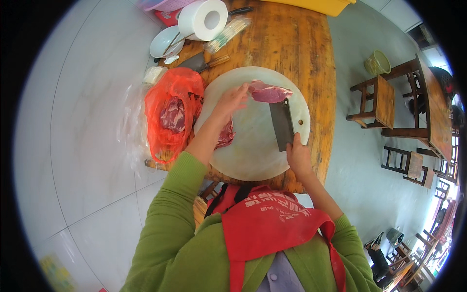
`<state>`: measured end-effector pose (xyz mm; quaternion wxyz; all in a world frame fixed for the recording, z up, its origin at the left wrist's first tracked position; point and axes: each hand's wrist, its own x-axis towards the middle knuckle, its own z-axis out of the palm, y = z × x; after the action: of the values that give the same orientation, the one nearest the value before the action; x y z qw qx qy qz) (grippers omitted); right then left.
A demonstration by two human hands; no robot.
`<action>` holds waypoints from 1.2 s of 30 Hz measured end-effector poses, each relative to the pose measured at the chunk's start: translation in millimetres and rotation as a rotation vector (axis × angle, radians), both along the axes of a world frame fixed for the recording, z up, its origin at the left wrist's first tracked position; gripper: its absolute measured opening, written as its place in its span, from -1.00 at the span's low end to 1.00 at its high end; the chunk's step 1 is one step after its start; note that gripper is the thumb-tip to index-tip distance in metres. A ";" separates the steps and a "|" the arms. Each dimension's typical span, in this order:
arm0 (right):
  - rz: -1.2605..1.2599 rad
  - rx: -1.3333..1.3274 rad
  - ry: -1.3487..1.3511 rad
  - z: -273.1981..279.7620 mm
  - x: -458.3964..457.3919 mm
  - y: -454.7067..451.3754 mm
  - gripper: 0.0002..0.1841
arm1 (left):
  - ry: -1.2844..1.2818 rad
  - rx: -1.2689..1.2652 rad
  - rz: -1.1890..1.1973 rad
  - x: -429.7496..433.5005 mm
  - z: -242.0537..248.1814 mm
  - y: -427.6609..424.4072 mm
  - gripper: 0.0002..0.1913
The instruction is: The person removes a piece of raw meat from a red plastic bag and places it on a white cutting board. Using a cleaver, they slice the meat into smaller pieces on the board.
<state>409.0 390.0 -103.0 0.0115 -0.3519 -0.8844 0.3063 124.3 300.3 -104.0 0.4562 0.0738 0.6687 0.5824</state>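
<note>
A slab of raw meat lies towards the far side of a round white cutting board. The fingertips of my left hand are at its left end; whether they grip it is unclear. My right hand holds a cleaver by its handle, and the blade's far end meets the near edge of the slab. Another piece of raw meat rests at the board's left, partly hidden by my left forearm. Beside the board, an open red plastic bag contains more raw meat.
Beyond the bag lies a second cleaver, near a white bowl with chopsticks, a paper roll and packaged skewers. A black-handled knife and yellow container are at the far side. Wooden stools stand right.
</note>
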 end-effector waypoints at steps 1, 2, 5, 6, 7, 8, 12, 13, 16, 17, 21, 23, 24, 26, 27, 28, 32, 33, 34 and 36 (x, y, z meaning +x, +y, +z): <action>-0.011 0.002 0.014 -0.1 0.5 0.1 -0.71 | 0.318 -0.083 -0.067 -11.5 -4.3 -10.7 -0.45; -0.023 0.000 0.027 -0.1 0.8 0.0 -0.71 | 0.575 -0.238 -0.145 -19.2 -8.6 -23.9 -0.41; -0.021 0.008 0.031 0.3 1.9 -1.4 -0.71 | 0.945 -0.458 -0.127 -16.9 -17.5 -83.8 -0.38; -0.024 0.014 0.041 0.4 1.7 -2.2 -0.71 | 0.889 -0.565 -0.190 -9.0 -20.9 -99.1 -0.36; -0.026 0.018 0.040 0.7 1.8 -3.2 -0.70 | 0.853 -0.644 -0.236 0.6 -24.4 -112.1 -0.34; -0.033 0.005 0.033 1.2 2.4 -4.2 -0.70 | 0.814 -0.721 -0.282 7.3 -27.0 -122.7 -0.33; -0.111 -0.099 -0.001 7.0 15.2 -14.9 -0.68 | 0.615 -0.596 -0.224 17.3 -32.6 -134.3 -0.32; -0.149 -0.163 -0.035 9.2 21.2 -20.2 -0.68 | 0.494 -0.527 -0.245 16.3 -33.3 -132.5 -0.35; -0.180 -0.177 -0.107 16.2 36.6 -35.8 -0.71 | 0.258 -0.400 -0.286 18.3 -35.2 -124.9 -0.43; -0.153 -0.121 -0.092 17.6 39.4 -42.3 -0.72 | 0.305 -0.386 -0.283 24.0 -36.6 -123.2 -0.44; -0.158 0.016 -0.113 22.2 44.3 -66.1 -0.76 | 0.499 -0.228 -0.232 39.0 -38.1 -124.7 -0.49; -0.173 0.048 -0.118 22.8 43.1 -74.2 -0.76 | 0.371 -0.174 -0.242 42.6 -33.6 -127.4 -0.52; -0.178 0.054 -0.122 22.6 41.5 -76.0 -0.76 | 0.284 -0.171 -0.247 43.6 -29.2 -128.6 -0.54; -0.199 0.068 -0.136 21.5 38.7 -78.5 -0.75 | 0.044 -0.001 -0.232 47.8 -17.1 -131.4 -0.52; -0.214 0.076 -0.147 20.5 37.5 -78.8 -0.75 | -0.098 0.089 -0.223 50.3 -10.2 -132.0 -0.51; -0.229 0.091 -0.157 19.6 36.4 -79.1 -0.75 | -0.166 0.130 -0.229 52.0 -3.3 -131.3 -0.52; -0.275 0.118 -0.149 15.6 33.2 -80.7 -0.75 | -0.382 0.282 -0.263 57.5 19.1 -124.1 -0.48; -0.288 0.123 -0.152 14.8 32.4 -81.5 -0.75 | -0.409 0.306 -0.273 57.4 22.8 -121.7 -0.46; -0.297 0.122 -0.155 14.5 32.0 -82.1 -0.75 | -0.432 0.335 -0.282 57.4 26.0 -119.6 -0.47; -0.321 0.125 -0.158 14.5 31.4 -83.3 -0.76 | -0.477 0.390 -0.296 56.3 31.2 -116.5 -0.50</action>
<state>440.5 306.6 -88.5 0.0127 -0.5100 -0.8324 0.2163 180.6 183.9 -72.7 0.6568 0.1174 0.4013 0.6276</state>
